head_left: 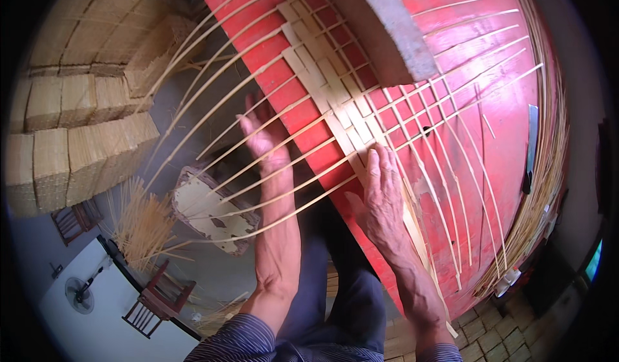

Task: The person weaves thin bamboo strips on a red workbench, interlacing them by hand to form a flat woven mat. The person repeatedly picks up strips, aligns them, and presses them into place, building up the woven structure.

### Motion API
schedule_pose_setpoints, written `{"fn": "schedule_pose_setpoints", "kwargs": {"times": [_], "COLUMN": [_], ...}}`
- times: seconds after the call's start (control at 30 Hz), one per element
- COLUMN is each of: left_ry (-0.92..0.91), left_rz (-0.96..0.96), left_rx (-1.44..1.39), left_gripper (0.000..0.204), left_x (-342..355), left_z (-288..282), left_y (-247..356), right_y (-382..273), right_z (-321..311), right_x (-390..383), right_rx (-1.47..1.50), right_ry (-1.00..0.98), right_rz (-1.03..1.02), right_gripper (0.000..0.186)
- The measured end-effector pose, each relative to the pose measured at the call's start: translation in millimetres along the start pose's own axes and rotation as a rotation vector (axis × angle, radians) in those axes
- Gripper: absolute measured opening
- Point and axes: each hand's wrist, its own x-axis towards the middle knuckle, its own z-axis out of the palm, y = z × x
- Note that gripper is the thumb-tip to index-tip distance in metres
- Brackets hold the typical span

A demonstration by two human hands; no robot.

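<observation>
A partly woven bamboo mat [351, 120] lies on a red table [496, 168], with wide flat slats tightly interlaced along its middle and thin strips fanning out on both sides. My right hand [382, 191] rests on the lower end of the weave, fingers stretched out at the edge of a long flat slat [418, 239]. Beyond the table's left edge, my left hand [263, 136] is raised among the loose strips, several of which cross in front of it. Its fingers are apart, partly hidden by the strips and in shadow. A heavy grey-brown block [403, 49] sits on the weave's far part.
A knife [530, 149] and a long bundle of thin strips [548, 168] lie along the table's right side, near a small white cup [507, 282]. On the left are stacked woven bundles [77, 110], loose strips [138, 223], a worn pale board [213, 210] and a wooden chair [158, 301].
</observation>
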Motion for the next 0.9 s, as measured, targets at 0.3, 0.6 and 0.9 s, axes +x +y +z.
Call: {"fn": "schedule_pose_setpoints", "kwargs": {"times": [0.3,0.6,0.9], "left_ry": [-0.083,-0.214,-0.091], "left_rz": [0.261,-0.057,-0.121], "left_rx": [0.649,0.268,0.675], "left_gripper": [0.082,0.095,0.076], "left_x": [-30.6,-34.6,-1.7], "left_z": [81.6,151.8,190.8], "left_y": [31.2,22.6,-22.4], "right_y": [18.5,16.0,79.9], "right_z": [15.9,3.3,-11.4], "right_x": [2.7,16.4,31.0], "right_rx": [-0.083,0.024,0.475], "right_ry": [0.238,0.326,0.232], "right_rz": [-0.041,0.014,0.017], "right_gripper": [0.08,0.039,0.015]}}
